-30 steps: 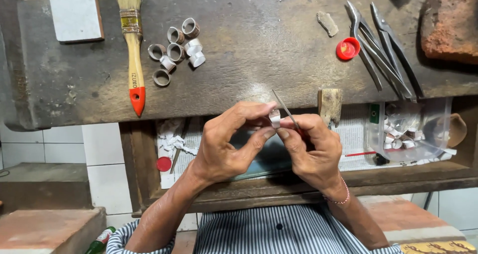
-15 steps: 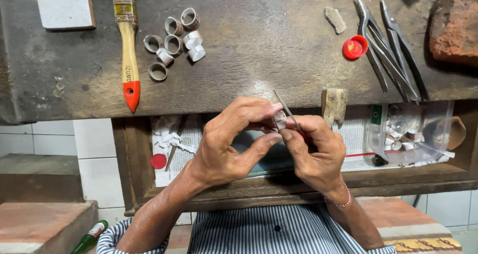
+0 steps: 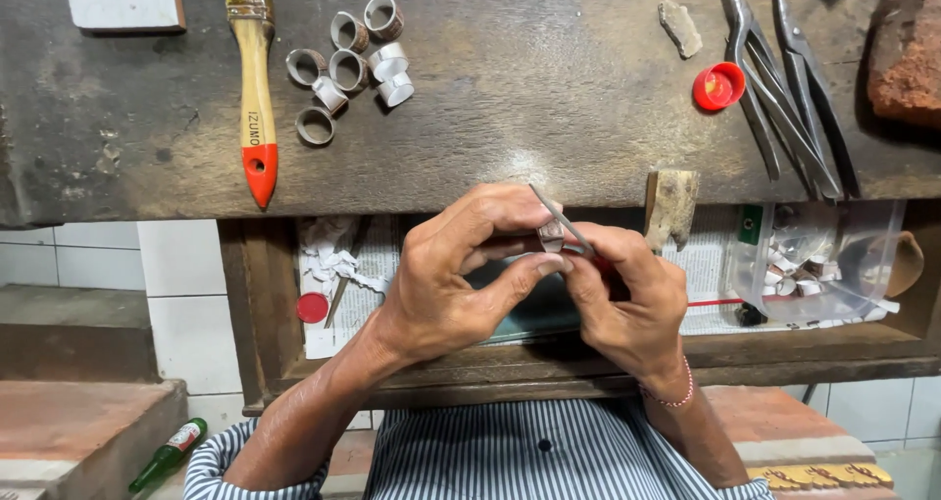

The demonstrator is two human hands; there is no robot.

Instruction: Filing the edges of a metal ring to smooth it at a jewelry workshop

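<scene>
Left hand (image 3: 441,284) pinching small metal ring (image 3: 551,235) at fingertips, just under desk (image 3: 549,118) edge. Right hand (image 3: 627,304) gripping thin file (image 3: 561,218), which runs diagonal, up-left to down-right, across ring (touching it, looks like). Both hands closed tight, about equally near. More rings (image 3: 348,54) well apart, up on desk.

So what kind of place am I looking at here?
Probably a small jeweller's or metalworker's bench: a worn wooden benchtop, loose metal ring bands, pliers and tweezers, and an open drawer beneath.

Rings (image 3: 351,57) on bench (image 3: 529,118), right of brush (image 3: 255,88); pliers (image 3: 784,78) far right; drawer (image 3: 588,353) below.
</scene>
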